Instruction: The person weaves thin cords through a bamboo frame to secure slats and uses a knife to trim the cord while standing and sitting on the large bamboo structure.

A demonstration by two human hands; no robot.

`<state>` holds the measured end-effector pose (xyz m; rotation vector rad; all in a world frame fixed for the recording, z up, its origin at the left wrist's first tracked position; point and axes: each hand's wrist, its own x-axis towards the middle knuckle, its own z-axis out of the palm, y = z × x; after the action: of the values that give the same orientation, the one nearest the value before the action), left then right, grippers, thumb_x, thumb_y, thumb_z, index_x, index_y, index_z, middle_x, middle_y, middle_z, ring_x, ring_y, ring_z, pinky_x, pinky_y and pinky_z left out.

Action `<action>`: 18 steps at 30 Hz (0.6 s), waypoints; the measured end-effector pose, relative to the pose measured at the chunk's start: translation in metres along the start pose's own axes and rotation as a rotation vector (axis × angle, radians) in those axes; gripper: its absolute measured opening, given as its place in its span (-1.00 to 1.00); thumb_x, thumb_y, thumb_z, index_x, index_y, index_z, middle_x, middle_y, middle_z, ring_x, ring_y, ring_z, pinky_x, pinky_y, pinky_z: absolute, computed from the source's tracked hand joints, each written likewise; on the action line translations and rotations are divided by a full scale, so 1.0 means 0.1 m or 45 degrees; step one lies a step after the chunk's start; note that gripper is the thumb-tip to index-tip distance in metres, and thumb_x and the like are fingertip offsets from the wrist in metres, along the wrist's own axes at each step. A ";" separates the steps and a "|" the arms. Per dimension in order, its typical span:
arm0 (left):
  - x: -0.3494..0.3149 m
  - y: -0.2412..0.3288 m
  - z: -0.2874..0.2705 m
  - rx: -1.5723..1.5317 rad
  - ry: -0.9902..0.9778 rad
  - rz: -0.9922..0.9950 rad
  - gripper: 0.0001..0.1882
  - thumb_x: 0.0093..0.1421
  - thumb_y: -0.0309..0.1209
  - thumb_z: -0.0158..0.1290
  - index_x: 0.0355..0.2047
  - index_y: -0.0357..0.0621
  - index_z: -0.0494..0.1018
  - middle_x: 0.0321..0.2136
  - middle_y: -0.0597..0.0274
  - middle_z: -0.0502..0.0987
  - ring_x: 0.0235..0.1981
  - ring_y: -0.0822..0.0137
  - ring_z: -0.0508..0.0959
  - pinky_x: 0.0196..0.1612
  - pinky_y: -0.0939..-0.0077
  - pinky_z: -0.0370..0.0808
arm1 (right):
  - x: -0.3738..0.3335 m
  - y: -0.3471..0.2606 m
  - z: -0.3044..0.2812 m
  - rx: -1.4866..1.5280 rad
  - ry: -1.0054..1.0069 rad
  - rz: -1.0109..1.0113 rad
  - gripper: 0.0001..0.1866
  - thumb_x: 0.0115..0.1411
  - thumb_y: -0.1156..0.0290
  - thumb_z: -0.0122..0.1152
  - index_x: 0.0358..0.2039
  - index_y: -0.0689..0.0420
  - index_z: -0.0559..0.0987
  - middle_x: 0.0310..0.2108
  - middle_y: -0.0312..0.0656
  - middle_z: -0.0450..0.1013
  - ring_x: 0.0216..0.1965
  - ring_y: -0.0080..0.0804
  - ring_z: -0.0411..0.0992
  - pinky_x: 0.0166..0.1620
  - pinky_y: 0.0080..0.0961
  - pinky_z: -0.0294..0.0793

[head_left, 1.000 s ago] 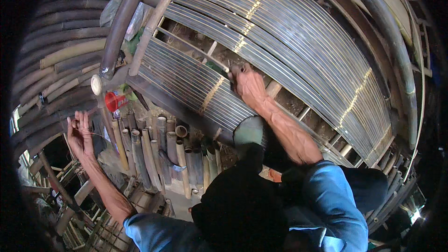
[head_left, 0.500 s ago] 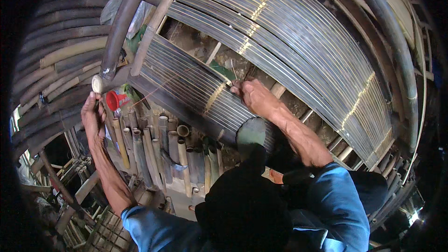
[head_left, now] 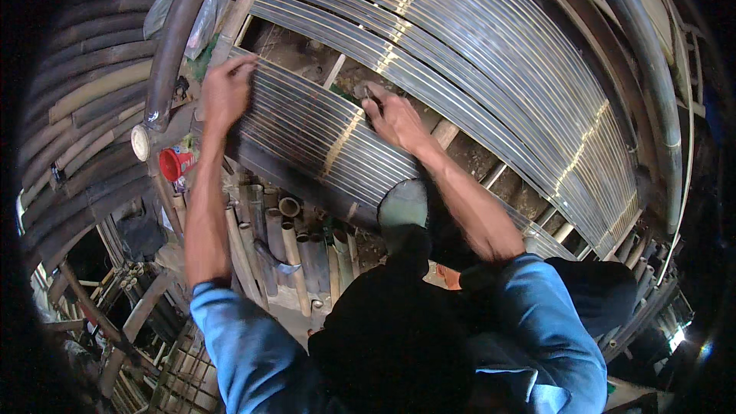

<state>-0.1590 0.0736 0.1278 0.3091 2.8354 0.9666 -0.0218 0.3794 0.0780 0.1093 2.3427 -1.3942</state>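
Seen from above the person's head, at far left a red cup (head_left: 173, 162) sits among stacked bamboo poles (head_left: 92, 100), with a bundle of cut bamboo tubes (head_left: 284, 241) standing below it. Next, the left hand (head_left: 225, 92) rests on the upper left edge of a panel of thin, dark bamboo slats (head_left: 307, 134) laid side by side; its fingers (head_left: 239, 66) are spread and curled over the slat ends, pressing rather than gripping. Further right, the right hand (head_left: 397, 121) lies on the same panel's far edge, its fingers nearly closed on what looks like a small dark tool, too small to tell clearly. A much wider run of slats (head_left: 491, 54) curves away behind, crossed by pale binding lines. To do this well, the left hand likely needs to hold the slats flat and tight together while the right works at the edge, so no gap opens between strips.
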 end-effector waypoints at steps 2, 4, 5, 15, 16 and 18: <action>0.18 0.10 0.45 0.165 -0.039 0.032 -0.76 0.22 -0.44 0.13 -0.12 -0.18 0.64 -0.29 -0.12 0.67 -0.25 0.04 0.68 -0.11 0.24 0.57 | 0.25 0.09 0.19 0.004 0.132 -0.083 -0.47 0.34 0.25 0.02 0.25 0.26 0.40 -0.03 0.37 0.49 -0.01 0.29 0.50 0.11 0.03 0.45; 0.26 0.16 0.86 0.329 -0.136 0.059 -0.76 0.18 -0.36 0.17 -0.16 -0.11 0.66 -0.30 -0.11 0.66 -0.27 -0.09 0.66 -0.14 0.13 0.57 | 0.50 0.02 0.29 0.071 0.089 0.022 -0.48 0.31 0.25 0.05 0.23 0.20 0.44 -0.06 0.35 0.51 -0.03 0.26 0.52 0.11 -0.02 0.46; 0.29 0.24 1.03 0.356 -0.204 0.043 -0.77 0.14 -0.35 0.19 -0.19 -0.05 0.66 -0.31 -0.10 0.65 -0.28 -0.15 0.64 -0.14 0.06 0.57 | 0.58 0.00 0.32 0.136 0.052 0.139 -0.48 0.28 0.25 0.08 0.22 0.14 0.48 -0.09 0.33 0.53 -0.05 0.24 0.53 0.12 -0.07 0.47; 0.17 0.72 0.86 0.530 -0.216 0.104 -0.65 0.14 -0.39 0.13 -0.05 -0.18 0.59 -0.38 -0.06 0.67 -0.35 -0.02 0.68 -0.20 0.15 0.59 | 0.48 -0.18 0.34 -0.025 0.318 0.015 -0.79 0.27 0.31 0.18 -0.25 0.11 0.71 -0.42 -0.01 0.61 -0.34 -0.07 0.61 -0.20 -0.21 0.55; 0.15 0.69 0.80 0.525 -0.213 0.105 -0.65 0.14 -0.39 0.13 -0.05 -0.18 0.59 -0.38 -0.06 0.67 -0.35 -0.02 0.68 -0.20 0.15 0.59 | 0.37 -0.30 0.22 -0.204 0.349 -0.020 -0.80 0.28 0.34 0.17 -0.26 0.12 0.71 -0.39 0.00 0.61 -0.33 -0.07 0.61 -0.22 -0.22 0.55; 0.09 0.62 0.61 -0.517 -0.427 -0.448 -0.61 0.15 -0.49 0.07 0.01 -0.17 0.57 -0.40 0.05 0.69 -0.41 0.21 0.67 -0.24 0.31 0.59 | 0.21 -0.39 0.05 -0.196 0.377 -0.187 -0.81 0.28 0.36 0.19 -0.25 0.13 0.72 -0.35 0.00 0.61 -0.34 -0.07 0.61 -0.24 -0.23 0.55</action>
<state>-0.1466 0.1595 0.1168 -0.0673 2.2267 1.2360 -0.0501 0.3525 0.0999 0.1079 2.7434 -1.3343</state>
